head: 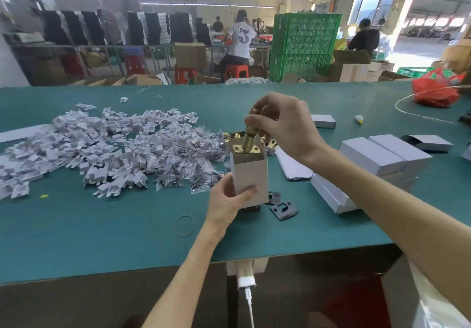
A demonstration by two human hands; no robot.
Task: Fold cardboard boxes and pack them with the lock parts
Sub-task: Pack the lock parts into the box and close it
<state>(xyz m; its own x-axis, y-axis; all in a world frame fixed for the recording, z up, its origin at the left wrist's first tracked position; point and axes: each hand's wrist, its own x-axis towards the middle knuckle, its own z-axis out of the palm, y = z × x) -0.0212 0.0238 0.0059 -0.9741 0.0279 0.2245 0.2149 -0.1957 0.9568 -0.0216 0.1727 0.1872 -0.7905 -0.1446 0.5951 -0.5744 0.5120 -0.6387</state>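
**DESK:** What is at the centre?

**FIELD:** A small white cardboard box (251, 174), upright and open at the top, over the green counter (102, 230). Whether its base touches the counter cannot be told. A brass lock part (249, 140) is at its mouth, with its square plate level with the rim and its cylinder rising above.

**DESK:** Who holds what?

**FIELD:** The left hand (228, 201) wraps the box's lower half, thumb across the front face, fingers curled behind. The right hand (280, 123) grips the top end of the brass piece from above, fingers closed round it. The upright hold looks chosen so the part can go straight down. The plate appears to fit the opening closely, so it likely needs squaring to the walls.

**DESK:** How far along?

**FIELD:** By this view, the box is folded and being packed, and its top is not yet closed.

**DESK:** And around it?

**FIELD:** More brass pieces (233, 135) lie just behind the box. Dark metal plates (283, 210) lie beside its base. To the worker's left, clear packets of small dark hardware (178, 167) run into a wide heap of white folded card inserts (89, 144). To the right are flat box blanks (293, 165) and a stack of closed white boxes (382, 154). All of it is within reach, as suits a packing line. A rubber band (183, 225) lies nearer the front edge. A red plastic bag (435, 90) sits far right, with green crates (303, 44) and seated workers (239, 39) behind.
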